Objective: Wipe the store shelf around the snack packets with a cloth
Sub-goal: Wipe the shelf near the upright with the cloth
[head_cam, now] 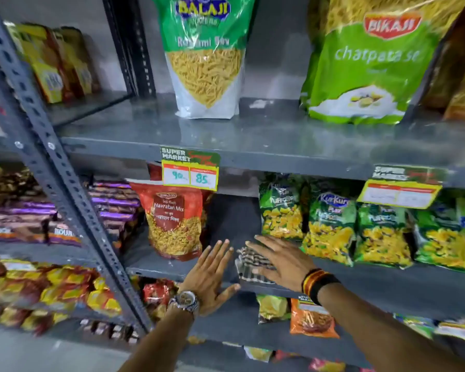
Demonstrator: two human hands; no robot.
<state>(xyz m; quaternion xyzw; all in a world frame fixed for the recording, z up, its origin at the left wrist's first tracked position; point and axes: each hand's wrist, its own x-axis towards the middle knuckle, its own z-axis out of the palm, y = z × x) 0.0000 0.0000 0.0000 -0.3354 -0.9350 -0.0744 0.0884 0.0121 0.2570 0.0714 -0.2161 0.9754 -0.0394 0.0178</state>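
Where the middle shelf has a bare gap between packets, both hands work at its front edge. The right hand lies palm-down on the cloth, a checked dark-and-white piece bunched on the shelf surface. Its fingers are extended and slightly spread, pressing the cloth flat; nothing is pinched. A red, yellow and black band sits on that wrist.

The left hand is held open just left of the cloth, not touching it. Its fingers are straight and close together, the thumb splayed out toward the cloth. Whether the palm touches the shelf edge cannot be determined. A metal watch is on that wrist.

A red Navratan Mix packet stands upright just left of the gap. Green Kurkure packets stand in a row to the right, the nearest just beyond the right fingertips.

On the upper shelf, a Balaji bag and a Bikaji bag stand well apart. A price tag reading 90 and 85 hangs from its front edge.
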